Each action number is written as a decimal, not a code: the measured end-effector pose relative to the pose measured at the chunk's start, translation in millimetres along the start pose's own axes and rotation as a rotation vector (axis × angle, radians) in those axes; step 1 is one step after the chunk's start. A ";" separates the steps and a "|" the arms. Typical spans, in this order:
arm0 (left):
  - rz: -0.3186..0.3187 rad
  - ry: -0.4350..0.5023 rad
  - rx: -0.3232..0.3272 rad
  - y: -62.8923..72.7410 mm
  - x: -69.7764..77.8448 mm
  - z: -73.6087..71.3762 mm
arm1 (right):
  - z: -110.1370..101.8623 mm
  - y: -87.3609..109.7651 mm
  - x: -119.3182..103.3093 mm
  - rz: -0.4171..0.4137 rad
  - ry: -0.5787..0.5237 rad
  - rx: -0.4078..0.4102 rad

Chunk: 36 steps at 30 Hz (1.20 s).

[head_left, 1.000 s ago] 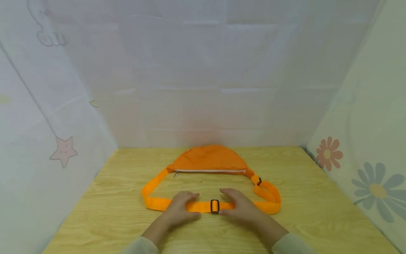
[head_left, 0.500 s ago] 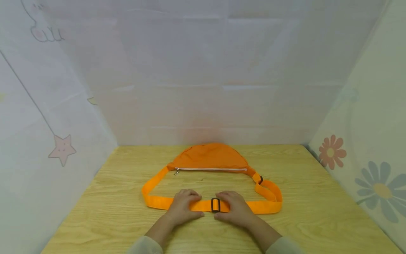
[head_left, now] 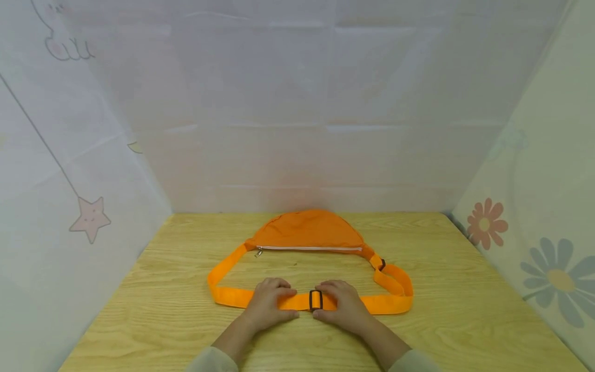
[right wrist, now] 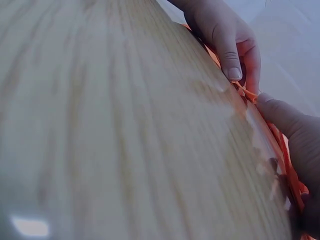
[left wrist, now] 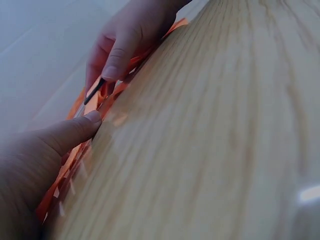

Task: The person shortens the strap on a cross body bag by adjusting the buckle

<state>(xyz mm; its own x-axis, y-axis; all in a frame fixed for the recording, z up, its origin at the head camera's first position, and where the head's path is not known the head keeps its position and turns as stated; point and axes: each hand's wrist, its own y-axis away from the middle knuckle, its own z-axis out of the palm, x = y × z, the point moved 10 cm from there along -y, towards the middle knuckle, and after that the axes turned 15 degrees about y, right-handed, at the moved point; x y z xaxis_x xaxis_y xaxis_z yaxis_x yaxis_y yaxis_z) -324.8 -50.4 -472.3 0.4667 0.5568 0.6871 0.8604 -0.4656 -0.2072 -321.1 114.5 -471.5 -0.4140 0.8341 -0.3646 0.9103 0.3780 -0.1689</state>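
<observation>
An orange waist bag point(head_left: 309, 231) lies flat at the back of the table, its white zipper point(head_left: 309, 249) facing me. Its orange strap point(head_left: 232, 297) loops forward, with a black buckle point(head_left: 316, 300) at the front. My left hand point(head_left: 267, 305) holds the strap left of the buckle, thumb at the near edge and fingers at the far edge. My right hand point(head_left: 347, 309) pinches the strap at the buckle; in the left wrist view its thumb point(left wrist: 112, 70) touches the buckle point(left wrist: 94, 91). In the right wrist view the strap point(right wrist: 245, 92) runs between both hands.
The wood-grain table point(head_left: 176, 263) has pale sheets standing behind it and at both sides. A second black buckle point(head_left: 382, 264) sits on the strap at the right, where the strap doubles into a loop. The zipper pull point(head_left: 259, 252) hangs at the bag's left end.
Both hands have drawn slightly closer to the buckle, and their thumbs and fingers have come in on the strap. The bag stays in place; the head view shifted slightly.
</observation>
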 end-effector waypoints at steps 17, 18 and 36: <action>0.021 0.144 0.026 1.0 5.1 -1.7 | 0.3 4.8 8.4 0.092 -0.230 -0.040; 0.022 0.157 0.023 1.0 5.3 -1.5 | 0.4 4.8 8.2 0.091 -0.233 -0.043; 0.020 0.292 0.051 3.7 6.6 -3.1 | -1.6 5.2 4.8 0.094 -0.289 -0.058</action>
<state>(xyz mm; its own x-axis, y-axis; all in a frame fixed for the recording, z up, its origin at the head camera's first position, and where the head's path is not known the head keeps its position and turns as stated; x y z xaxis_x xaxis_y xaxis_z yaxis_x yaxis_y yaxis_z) -319.1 -50.6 -466.4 0.4112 0.3231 0.8523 0.8643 -0.4354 -0.2519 -318.3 121.0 -472.7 -0.3041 0.7209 -0.6228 0.9399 0.3336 -0.0728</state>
